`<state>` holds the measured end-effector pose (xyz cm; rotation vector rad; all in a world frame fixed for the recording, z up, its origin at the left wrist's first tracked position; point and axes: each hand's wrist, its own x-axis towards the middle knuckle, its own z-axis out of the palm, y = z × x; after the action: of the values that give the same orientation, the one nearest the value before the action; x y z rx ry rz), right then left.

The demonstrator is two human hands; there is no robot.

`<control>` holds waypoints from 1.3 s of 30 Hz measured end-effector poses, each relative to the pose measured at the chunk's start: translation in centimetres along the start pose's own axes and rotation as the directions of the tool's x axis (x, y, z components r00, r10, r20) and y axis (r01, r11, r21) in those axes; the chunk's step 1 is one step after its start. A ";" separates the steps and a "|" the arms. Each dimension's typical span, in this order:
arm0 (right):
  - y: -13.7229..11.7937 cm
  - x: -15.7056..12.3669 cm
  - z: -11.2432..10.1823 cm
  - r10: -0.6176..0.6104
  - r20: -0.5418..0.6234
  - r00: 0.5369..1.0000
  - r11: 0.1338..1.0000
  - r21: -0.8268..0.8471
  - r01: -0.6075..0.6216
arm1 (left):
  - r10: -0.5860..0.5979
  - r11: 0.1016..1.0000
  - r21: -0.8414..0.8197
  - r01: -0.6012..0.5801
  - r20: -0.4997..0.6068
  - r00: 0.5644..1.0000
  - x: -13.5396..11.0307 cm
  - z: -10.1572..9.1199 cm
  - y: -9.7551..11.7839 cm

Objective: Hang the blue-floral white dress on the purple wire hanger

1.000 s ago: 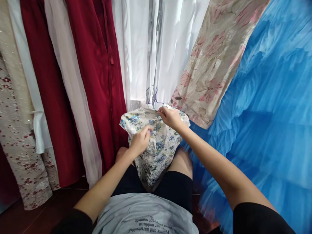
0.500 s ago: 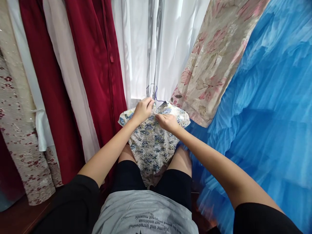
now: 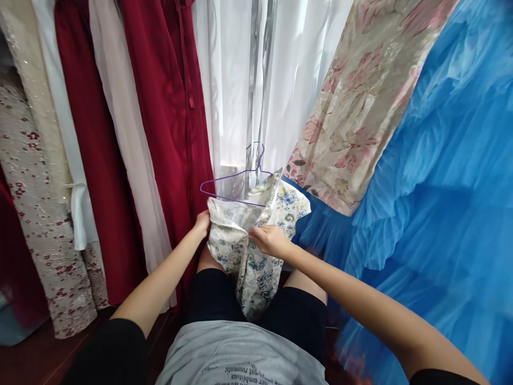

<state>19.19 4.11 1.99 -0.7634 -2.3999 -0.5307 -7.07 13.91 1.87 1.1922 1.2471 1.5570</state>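
Observation:
A white short-sleeved shirt with blue floral print (image 3: 262,264) hangs in front of my legs, its front spread apart at the neck. My right hand (image 3: 269,240) is closed on the front edge of the shirt near the middle. At the shirt's left side, my left hand (image 3: 203,222) grips its edge, the fingers partly hidden behind the cloth. The purple wire hanger (image 3: 224,177) has its left arm bare, outside the shirt. Its right arm runs into the right shoulder, which still covers it.
Dark red garments (image 3: 164,107) and a pale pink one (image 3: 120,117) hang at the left. White curtains (image 3: 230,80) fall behind the hanger. A beige floral garment (image 3: 356,117) and a blue tulle dress (image 3: 441,224) hang at the right.
The shirt's left shoulder has come off the hanger, baring its left arm. My left hand has moved down and left from the collar; my right hand has moved slightly down.

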 end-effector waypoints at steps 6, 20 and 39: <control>2.1 -2.9 -1.6 0.284 0.212 0.935 0.909 0.250 -0.333 | 0.022 0.996 0.067 -0.054 0.406 0.913 -5.1 5.3 0.2; -2.5 -2.6 -6.6 0.635 0.444 0.632 -0.177 0.880 -0.441 | 0.401 0.851 -0.172 -0.496 0.822 0.403 -11.4 12.2 8.5; 4.2 -4.7 -10.3 0.528 0.308 0.792 0.842 -0.064 -0.536 | -0.065 0.573 0.504 -0.647 0.814 0.577 -3.8 -2.7 1.8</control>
<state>28.98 0.11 7.74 -1.5485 -2.2976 -0.1459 -8.80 9.30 2.70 2.4712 1.0865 0.4126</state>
